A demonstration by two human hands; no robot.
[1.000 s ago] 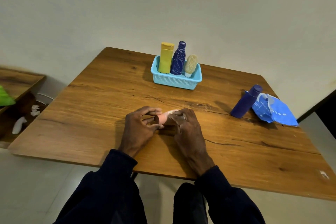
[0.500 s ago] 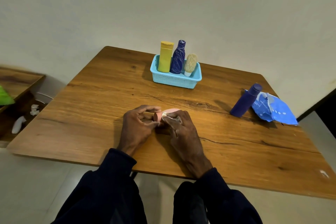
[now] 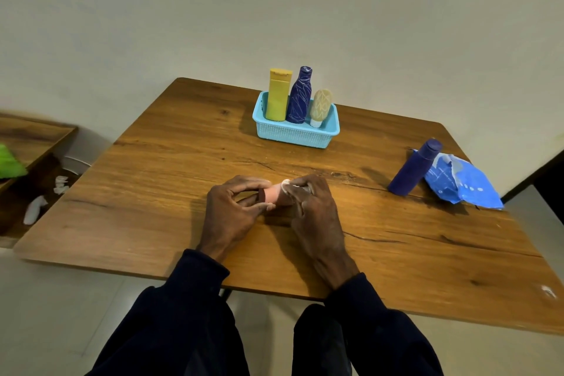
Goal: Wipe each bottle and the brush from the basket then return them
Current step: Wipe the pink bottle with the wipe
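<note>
Moved: since 0.5 s ago the pink bottle (image 3: 272, 194) has turned between the hands, from showing a broad oval face to lying sideways with its brown cap toward 9 o'clock; nothing else has shifted.
Left hand (image 3: 235, 207): thumb and fingertips pinch the cap end of the pink bottle, the other fingers loosely bent.
Right hand (image 3: 314, 210): fingers curled over the bottle's body, pressing a small white wipe (image 3: 286, 187) against it.
Pink bottle place: just above the tabletop (image 3: 152, 186), near its 6 o'clock edge, between the 2 hands.
Pink bottle look: short, rounded, matt pink with a dark brown cap; much of it is hidden by fingers, so I cannot tell how clean it is.
Basket (image 3: 294, 135): at 12 o'clock, light blue mesh, holding a yellow bottle (image 3: 277, 94), a patterned blue bottle (image 3: 300, 96) and a cream brush (image 3: 320, 105), all upright.
Purple bottle (image 3: 413, 168): at 2 o'clock, out of the basket, standing against a blue pack (image 3: 460, 185).
Progress: likely midway; 1 item is under the wipe and 1 more is still out.
Left: finish and return the pink bottle, return the purple bottle; whether the 3 in the basket are wiped cannot be told.
</note>
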